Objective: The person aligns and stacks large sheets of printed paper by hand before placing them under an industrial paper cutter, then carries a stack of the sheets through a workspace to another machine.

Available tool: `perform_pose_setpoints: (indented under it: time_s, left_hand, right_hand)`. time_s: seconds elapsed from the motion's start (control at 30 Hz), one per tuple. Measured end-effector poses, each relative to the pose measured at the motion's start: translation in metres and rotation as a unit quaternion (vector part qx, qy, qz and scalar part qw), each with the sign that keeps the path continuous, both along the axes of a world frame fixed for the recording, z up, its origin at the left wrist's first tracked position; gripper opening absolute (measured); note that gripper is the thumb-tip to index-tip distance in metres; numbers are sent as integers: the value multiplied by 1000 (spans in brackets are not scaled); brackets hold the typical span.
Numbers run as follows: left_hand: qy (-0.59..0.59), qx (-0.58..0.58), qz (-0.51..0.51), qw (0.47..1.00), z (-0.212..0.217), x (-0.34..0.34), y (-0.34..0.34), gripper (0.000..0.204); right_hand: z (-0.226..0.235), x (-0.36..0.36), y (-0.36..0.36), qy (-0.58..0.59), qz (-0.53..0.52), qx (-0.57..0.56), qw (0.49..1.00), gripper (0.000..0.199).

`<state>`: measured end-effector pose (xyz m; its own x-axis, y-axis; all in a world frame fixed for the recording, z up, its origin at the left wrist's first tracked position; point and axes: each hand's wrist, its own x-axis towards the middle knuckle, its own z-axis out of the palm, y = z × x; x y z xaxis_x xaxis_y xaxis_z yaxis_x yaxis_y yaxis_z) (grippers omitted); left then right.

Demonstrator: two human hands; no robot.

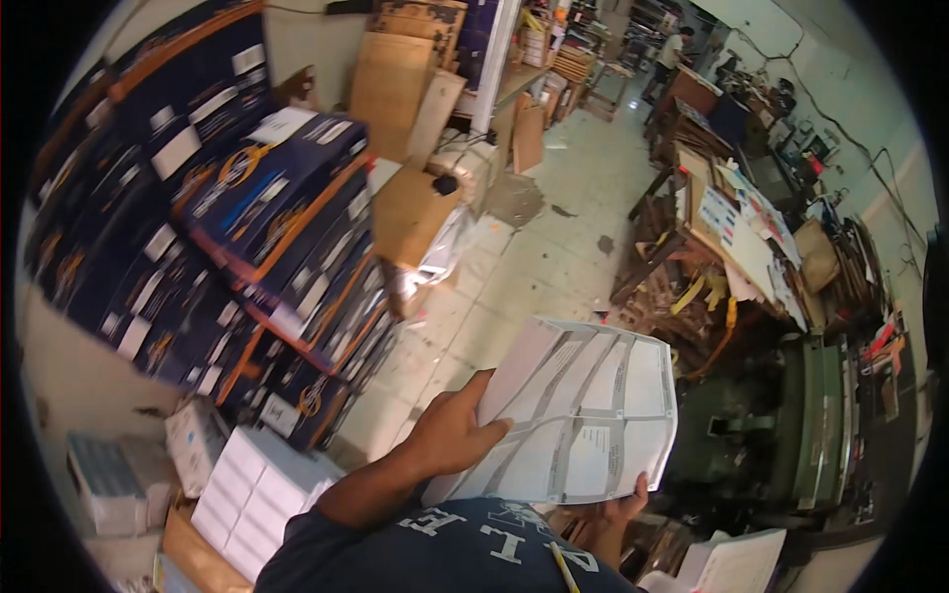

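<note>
A thick stack of printed paper sheets (608, 405), white with grey bands, is held up in front of my body. Along its left side my left hand (457, 427) grips it, thumb on the top sheet and fingers going round the edge. My right hand (625, 506) holds the near right corner from below, with only some fingertips showing at the edge. The stack is tilted, so both its top face and its pale left side are visible. Most of my right forearm is hidden behind the stack and my dark shirt.
Dark blue boxes (282, 212) are piled high at left. White paper stacks (247, 499) sit in a carton lower left. A green machine (796, 425) stands at right, with a paper-strewn table (727, 232) beyond. Tiled floor (514, 267) runs between toward a distant person (671, 51).
</note>
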<state>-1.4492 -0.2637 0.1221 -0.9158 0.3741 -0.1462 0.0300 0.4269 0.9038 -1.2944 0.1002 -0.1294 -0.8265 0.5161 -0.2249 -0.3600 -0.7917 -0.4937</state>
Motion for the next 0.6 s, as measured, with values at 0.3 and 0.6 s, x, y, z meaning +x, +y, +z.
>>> perform_pose_setpoints:
  time_s: [0.3,0.6]
  left_hand:
    - [6,-10,-72,997,22,-337,125,68]
    - [-16,-33,-20,999,-5,-687,275,57]
  right_hand:
    - [38,-312,78,-25,-65,-27,997,53]
    - [17,-678,224,22,17,-56,998,62]
